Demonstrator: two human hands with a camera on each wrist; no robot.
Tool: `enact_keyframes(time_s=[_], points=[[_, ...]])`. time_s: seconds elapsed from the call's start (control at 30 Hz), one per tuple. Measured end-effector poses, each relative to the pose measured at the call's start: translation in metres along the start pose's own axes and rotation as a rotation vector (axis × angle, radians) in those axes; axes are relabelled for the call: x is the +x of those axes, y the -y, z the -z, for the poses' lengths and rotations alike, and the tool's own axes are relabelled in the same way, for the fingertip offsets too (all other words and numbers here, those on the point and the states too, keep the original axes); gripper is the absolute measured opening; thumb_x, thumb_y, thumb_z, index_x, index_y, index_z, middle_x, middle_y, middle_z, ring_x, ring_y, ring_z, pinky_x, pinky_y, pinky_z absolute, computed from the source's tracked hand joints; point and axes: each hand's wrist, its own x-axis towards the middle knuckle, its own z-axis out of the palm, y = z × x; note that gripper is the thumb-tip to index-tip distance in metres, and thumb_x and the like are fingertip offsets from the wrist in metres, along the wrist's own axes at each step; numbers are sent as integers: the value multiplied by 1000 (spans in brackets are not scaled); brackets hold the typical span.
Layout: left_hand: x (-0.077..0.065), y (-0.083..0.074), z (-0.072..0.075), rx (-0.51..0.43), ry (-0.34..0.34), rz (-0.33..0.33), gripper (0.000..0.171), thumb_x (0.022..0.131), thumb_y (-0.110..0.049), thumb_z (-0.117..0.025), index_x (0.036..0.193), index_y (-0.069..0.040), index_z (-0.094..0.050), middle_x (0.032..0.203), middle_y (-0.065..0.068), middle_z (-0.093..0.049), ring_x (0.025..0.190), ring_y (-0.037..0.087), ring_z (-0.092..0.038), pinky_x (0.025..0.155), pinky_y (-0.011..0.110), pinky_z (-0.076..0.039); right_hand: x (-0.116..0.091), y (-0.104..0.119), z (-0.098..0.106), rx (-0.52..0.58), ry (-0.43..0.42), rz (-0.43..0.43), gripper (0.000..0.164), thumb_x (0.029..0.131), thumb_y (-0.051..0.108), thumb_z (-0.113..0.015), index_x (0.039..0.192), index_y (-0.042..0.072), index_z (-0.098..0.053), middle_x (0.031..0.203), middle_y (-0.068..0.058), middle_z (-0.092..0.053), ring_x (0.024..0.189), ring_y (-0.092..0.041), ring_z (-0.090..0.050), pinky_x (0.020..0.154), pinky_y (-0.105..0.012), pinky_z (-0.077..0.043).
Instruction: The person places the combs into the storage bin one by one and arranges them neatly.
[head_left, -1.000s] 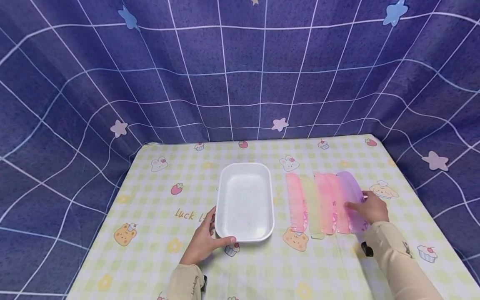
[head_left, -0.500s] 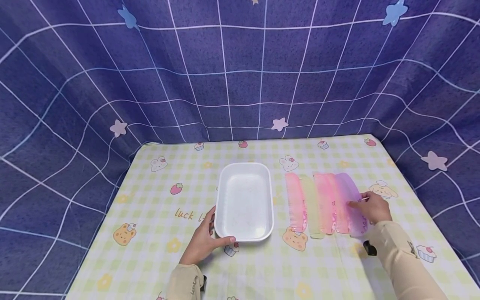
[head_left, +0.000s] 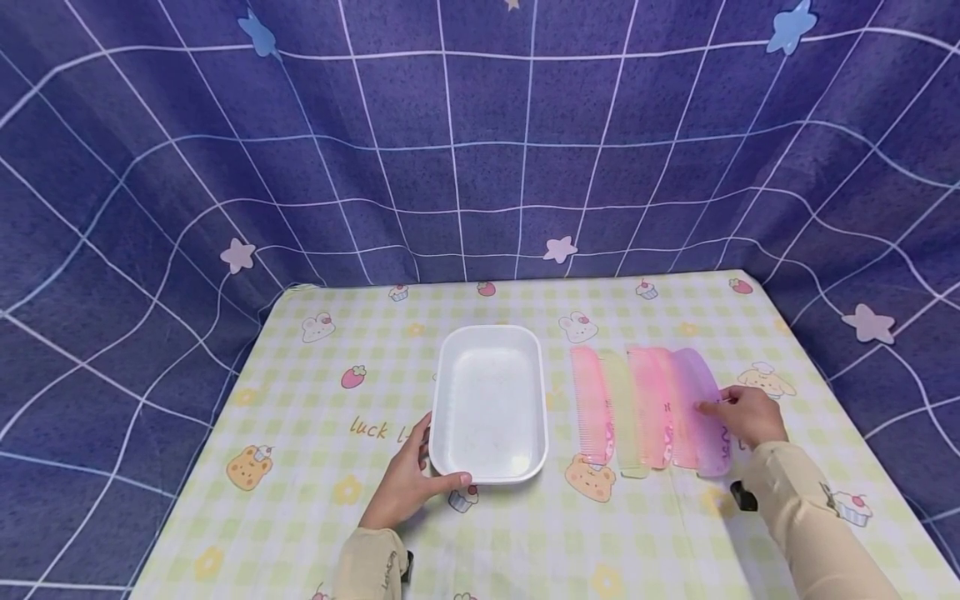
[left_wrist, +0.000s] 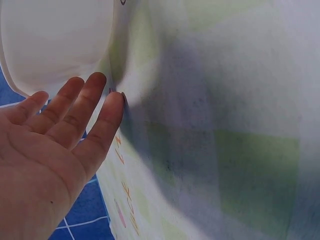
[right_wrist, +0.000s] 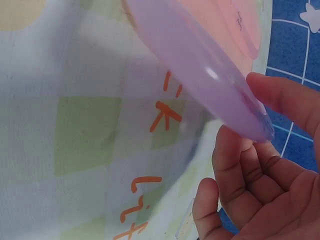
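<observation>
A white tray (head_left: 487, 333) stands in the middle of the table. My left hand (head_left: 411, 477) rests against its near left corner, fingers straight along the side (left_wrist: 75, 107), thumb at the front rim. To the tray's right lie several translucent combs side by side: pink (head_left: 591, 400), yellow-green (head_left: 622, 417), two more pink (head_left: 654, 404), and purple (head_left: 701, 417) at the far right. My right hand (head_left: 738, 414) pinches the purple comb's right edge. In the right wrist view that purple comb (right_wrist: 200, 65) is tilted off the cloth, thumb above and fingers (right_wrist: 235, 165) below.
The table wears a yellow-green checked cloth (head_left: 360, 367) with cartoon prints. A blue grid-patterned curtain (head_left: 480, 150) closes in the back and both sides. The table's right edge (head_left: 862, 417) is close to my right hand.
My right hand has drawn slightly to the right with the purple comb's edge, which now sits a little apart from the pink ones. The left hand and tray have stayed put.
</observation>
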Motion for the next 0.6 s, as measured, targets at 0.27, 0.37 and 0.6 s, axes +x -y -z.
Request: enact_keyframes(time_s=[0.27,0.37,0.6], points=[[-1,0,0,-3,-2,-4,116,71,-29,-95,162,-15,-24,153,13,-47,143,38,-41,119,53,-29,-2,2,4,-14,18,44,47,90,31,-70,109,-11,-64,95,-20,-65,84,-31,-58,61,-33,-47],[-2,-1,0,-1,-3,-2,116,71,-29,-95,162,-14,-24,153,13,-47,143,37,-42,119,52,-29,-2,2,6,-2,27,48,47,91,31,-69,111,-12,-64,95,-21,-65,80,-29,-58,57,-35,-49],[-2,-1,0,7,-1,-12,115,71,-31,-95,162,-13,-25,152,14,-48,141,38,-44,118,55,-31,-2,6,8,-15,26,60,45,93,31,-68,109,-11,-64,96,-20,-65,82,-30,-57,61,-33,-47]])
